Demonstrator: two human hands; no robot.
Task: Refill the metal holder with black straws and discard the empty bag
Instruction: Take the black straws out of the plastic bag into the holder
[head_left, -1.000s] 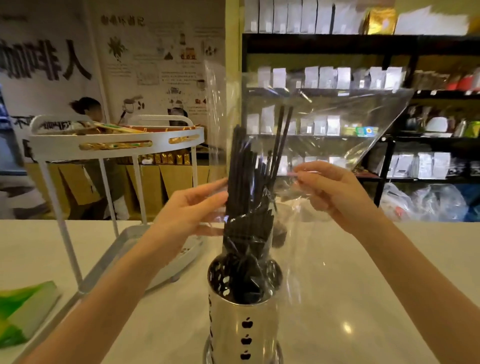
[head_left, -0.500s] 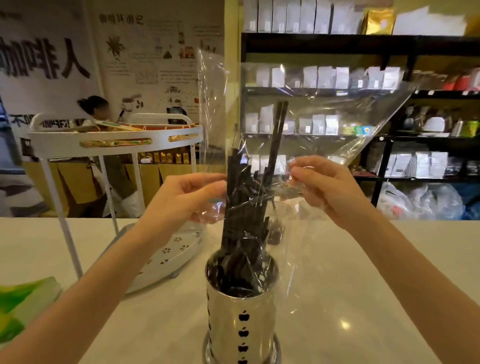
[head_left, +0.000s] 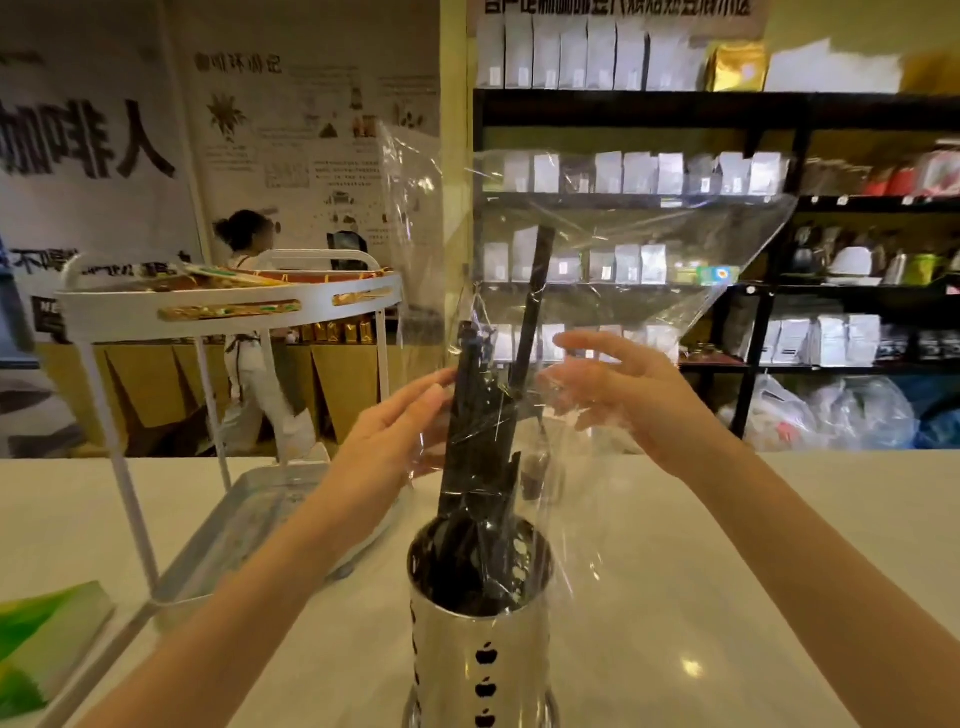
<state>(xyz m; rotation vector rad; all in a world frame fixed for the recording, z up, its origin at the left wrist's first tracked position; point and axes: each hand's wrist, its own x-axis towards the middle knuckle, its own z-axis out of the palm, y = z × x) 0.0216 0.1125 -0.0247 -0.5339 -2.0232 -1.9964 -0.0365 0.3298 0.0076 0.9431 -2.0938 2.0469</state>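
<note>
A perforated metal holder (head_left: 483, 649) with apple-shaped cutouts stands on the counter right in front of me. Black straws (head_left: 483, 441) stick up out of it, their lower ends down in the holder, still wrapped in a clear plastic bag (head_left: 623, 249) that rises and flares out to the upper right. My left hand (head_left: 395, 431) rests against the left side of the wrapped bundle, fingers extended and thumb behind the plastic. On the right side, my right hand (head_left: 623, 395) has its fingers spread and only brushes the film.
A white two-tier rack (head_left: 228, 312) stands on the counter to the left, its lower tray (head_left: 249, 519) close to my left forearm. A green book (head_left: 41, 639) lies at the left edge. Behind the pale counter (head_left: 727, 571) are dark shelves (head_left: 779, 114) and a walking person (head_left: 249, 332).
My right hand has let go of its pinch on the bag and spread its fingers. The straws have sunk lower into the holder. The left hand has shifted closer to the bundle.
</note>
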